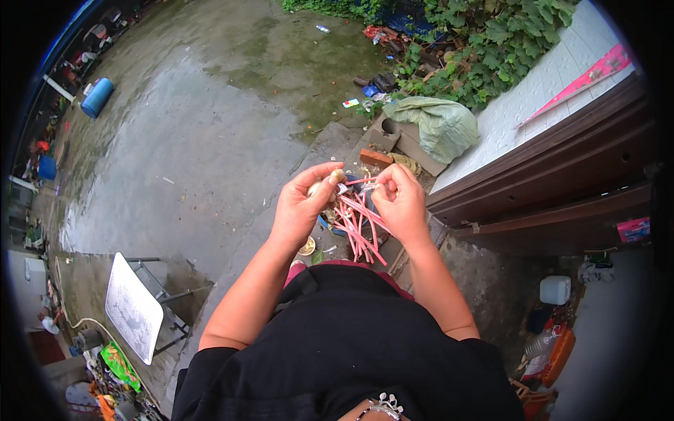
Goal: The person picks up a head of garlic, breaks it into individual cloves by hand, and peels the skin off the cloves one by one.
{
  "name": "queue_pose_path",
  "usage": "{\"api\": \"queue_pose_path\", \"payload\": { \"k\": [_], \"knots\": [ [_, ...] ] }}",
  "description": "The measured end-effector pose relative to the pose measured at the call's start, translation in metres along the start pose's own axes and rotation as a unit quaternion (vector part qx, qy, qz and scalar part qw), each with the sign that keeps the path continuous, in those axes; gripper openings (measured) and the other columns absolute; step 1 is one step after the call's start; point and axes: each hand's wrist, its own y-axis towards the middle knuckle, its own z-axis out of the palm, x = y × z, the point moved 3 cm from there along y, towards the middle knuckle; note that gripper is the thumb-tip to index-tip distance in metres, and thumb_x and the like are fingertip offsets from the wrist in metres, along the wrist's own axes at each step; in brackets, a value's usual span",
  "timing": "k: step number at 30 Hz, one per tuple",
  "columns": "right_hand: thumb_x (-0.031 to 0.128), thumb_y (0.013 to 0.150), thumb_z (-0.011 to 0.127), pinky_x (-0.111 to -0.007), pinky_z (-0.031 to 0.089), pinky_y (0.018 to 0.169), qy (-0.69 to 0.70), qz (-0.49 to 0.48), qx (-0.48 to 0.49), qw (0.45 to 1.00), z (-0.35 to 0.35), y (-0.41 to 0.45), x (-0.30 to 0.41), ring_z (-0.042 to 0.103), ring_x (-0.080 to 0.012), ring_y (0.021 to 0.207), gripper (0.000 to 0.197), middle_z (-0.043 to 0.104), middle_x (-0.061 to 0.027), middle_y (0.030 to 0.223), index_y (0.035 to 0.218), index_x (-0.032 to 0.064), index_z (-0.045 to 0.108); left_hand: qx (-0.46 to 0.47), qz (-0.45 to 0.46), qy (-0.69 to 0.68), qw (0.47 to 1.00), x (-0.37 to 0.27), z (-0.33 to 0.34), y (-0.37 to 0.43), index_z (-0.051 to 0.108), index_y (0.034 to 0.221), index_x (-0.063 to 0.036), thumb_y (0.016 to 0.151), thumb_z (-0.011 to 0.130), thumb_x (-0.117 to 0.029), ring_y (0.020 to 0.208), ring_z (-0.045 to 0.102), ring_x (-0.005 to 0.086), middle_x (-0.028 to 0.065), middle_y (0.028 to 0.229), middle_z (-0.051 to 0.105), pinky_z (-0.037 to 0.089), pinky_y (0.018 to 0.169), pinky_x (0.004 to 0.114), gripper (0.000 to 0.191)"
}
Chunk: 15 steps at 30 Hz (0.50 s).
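Note:
My left hand (310,197) holds small pale bulbs that look like garlic; one round bulb (337,173) shows between thumb and fingertips. My right hand (397,197) is closed, fingertips pinched on the end of a thin pink stalk (360,180) that runs towards my left hand. Below and between my hands lies a loose pile of pink stalks (358,231), across a blue bucket (329,227) holding scraps. What the right palm holds is hidden.
Ahead right are a red brick (376,158), concrete blocks (385,131) and a pale green sack (437,126). A dark door frame (532,152) stands at right. A small bowl (307,246) sits by my foot; a white folding table (134,308) stands at left.

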Motion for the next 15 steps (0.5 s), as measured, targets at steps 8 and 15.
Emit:
{"api": "queue_pose_path", "payload": {
  "k": [8, 15],
  "knots": [
    [0.009, 0.082, 0.071, -0.041, 0.051, 0.063, -0.119, -0.107, 0.003, 0.987, -0.019, 0.005, 0.031, 0.063, -0.0295, 0.07, 0.01, 0.06, -0.0074, 0.084, 0.089, 0.0081, 0.065, 0.05, 0.059, 0.179, 0.981, -0.009, 0.004, -0.006, 0.069, 0.123, -0.0031, 0.096, 0.068, -0.014, 0.086, 0.059, 0.0076, 0.0035, 0.104, 0.067, 0.049, 0.077, 0.024, 0.029],
    [0.006, 0.078, 0.074, -0.038, 0.05, 0.058, -0.142, -0.261, 0.052, 0.953, -0.024, 0.002, 0.056, 0.063, -0.0273, 0.068, 0.012, 0.059, -0.0073, 0.08, 0.088, 0.0081, 0.066, 0.086, 0.131, 0.291, 0.944, -0.024, 0.013, -0.009, 0.071, 0.119, -0.0042, 0.093, 0.07, -0.011, 0.095, 0.063, 0.014, 0.0055, 0.105, 0.068, 0.051, 0.083, 0.028, 0.027]
  ]
}}
